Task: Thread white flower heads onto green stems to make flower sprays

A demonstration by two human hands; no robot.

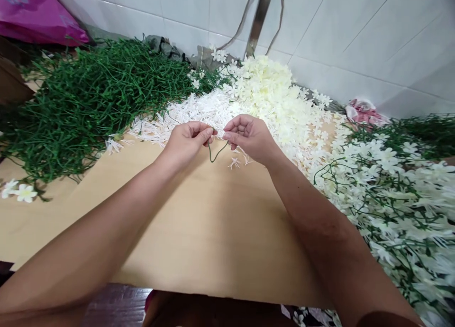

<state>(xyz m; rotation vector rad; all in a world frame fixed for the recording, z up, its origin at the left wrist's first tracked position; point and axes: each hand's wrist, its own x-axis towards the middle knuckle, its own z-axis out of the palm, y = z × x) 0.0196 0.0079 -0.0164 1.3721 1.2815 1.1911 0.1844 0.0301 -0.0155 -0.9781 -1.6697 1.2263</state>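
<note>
- The thin green artificial-flower stem [212, 160] sags in a V between the hands, above the cardboard sheet [185, 222] towards its far edge.
- Left hand [192, 140] pinches one end of it; right hand [249, 135] has thumb and fingertips closed on the other (exactly how firmly, I cannot tell).
- It looks very light, bendy and probably plastic-coated, so it should hold a curve; fingertip grips near the ends seem best, while the thin tips may snag.
- White stamens [199, 110] and pale yellow petals [265, 87] crowd the far edge, green stems [95, 90] the far left corner, white flower sprays [398, 194] the right edge.
- Open room lies towards the near edge, between the forearms.
</note>
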